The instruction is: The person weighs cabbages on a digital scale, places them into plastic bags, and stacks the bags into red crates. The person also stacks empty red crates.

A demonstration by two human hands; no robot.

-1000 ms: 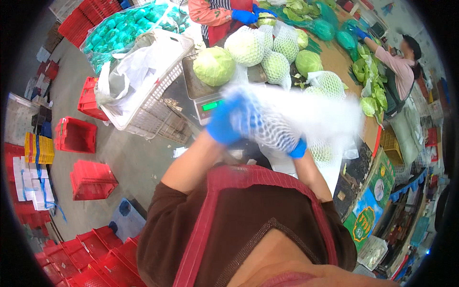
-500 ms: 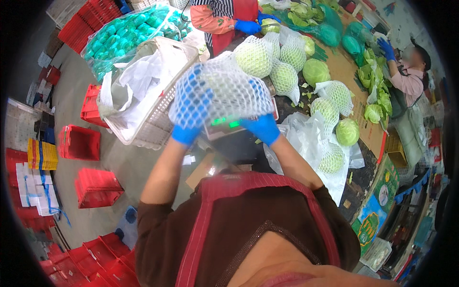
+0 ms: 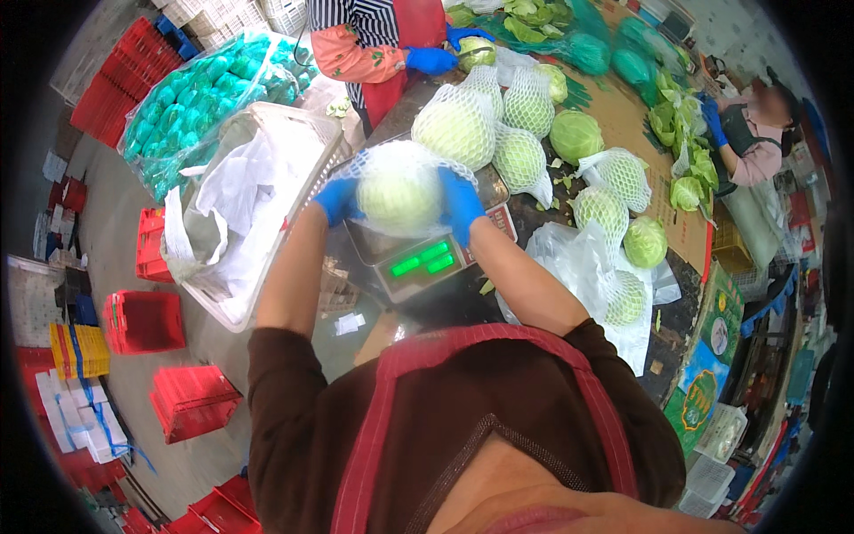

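My left hand [image 3: 338,198] and my right hand [image 3: 458,200], both in blue gloves, grip opposite sides of a white foam mesh sleeve over a pale green cabbage [image 3: 396,200], slightly blurred, on the steel scale [image 3: 382,262] with a lit green display; their fingers are partly hidden by the mesh. Behind and to the right sit netted cabbages [image 3: 452,125] and a bare cabbage [image 3: 574,135]. Near my right arm, a clear plastic bag [image 3: 560,254] lies beside more cabbages [image 3: 645,240].
White basket with sacks [image 3: 316,147] at left; bag of green-wrapped produce [image 3: 205,89] behind it; red crates [image 3: 147,320] on the floor. A co-worker in blue gloves [image 3: 356,53] cuts cabbage at the far edge; another person [image 3: 756,151] handles leaves [image 3: 676,125] at right.
My hands moved back toward the scale with the mesh, first held out as an empty-looking net, now around the cabbage there. The view shifted slightly; the right-hand co-worker's hand lowered.
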